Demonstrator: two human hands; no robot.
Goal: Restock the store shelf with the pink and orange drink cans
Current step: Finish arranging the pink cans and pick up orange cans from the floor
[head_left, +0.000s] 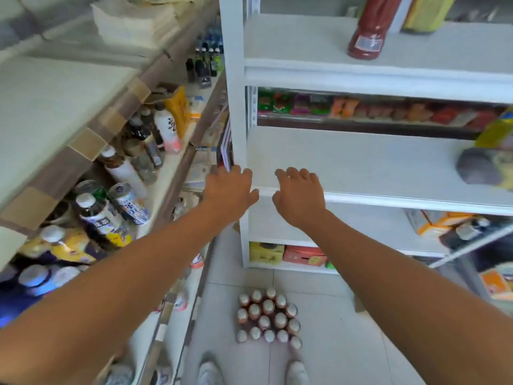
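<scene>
Several pink and orange drink cans (268,318) stand clustered upright on the tiled floor, just ahead of my shoes. Both my arms reach forward to the white shelf unit (361,159). My left hand (229,190) hovers at the shelf's front left corner by the upright post, fingers loosely bent, holding nothing. My right hand (298,194) is over the front lip of the same middle shelf board, fingers relaxed and spread, also holding nothing. Whether either hand touches the lip I cannot tell. The left part of that shelf board is bare.
On the left runs a wooden rack (166,173) packed with bottles and cans. A red bottle (370,26) stands on the upper white shelf. Yellow packets (494,151) lie at the middle shelf's right end. Boxes (286,255) sit on the bottom shelf.
</scene>
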